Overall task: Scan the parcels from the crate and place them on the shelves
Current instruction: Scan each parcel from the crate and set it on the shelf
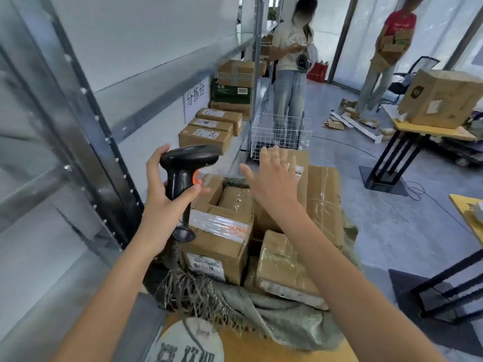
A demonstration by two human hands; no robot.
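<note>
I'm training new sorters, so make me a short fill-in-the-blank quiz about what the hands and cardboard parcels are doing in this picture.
1. The left hand grips a black handheld barcode ____.
2. The right hand reaches, fingers spread and holding ____, over the brown cardboard parcels.
3. Those parcels sit in a frayed green woven ____.
4. Three flat labelled cardboard boxes lie on the metal shelf to the ____.

Missing words: scanner; nothing; sack; left

The crate itself is hidden under parcels and green sacking; parcel labels blur unreadable.
</note>
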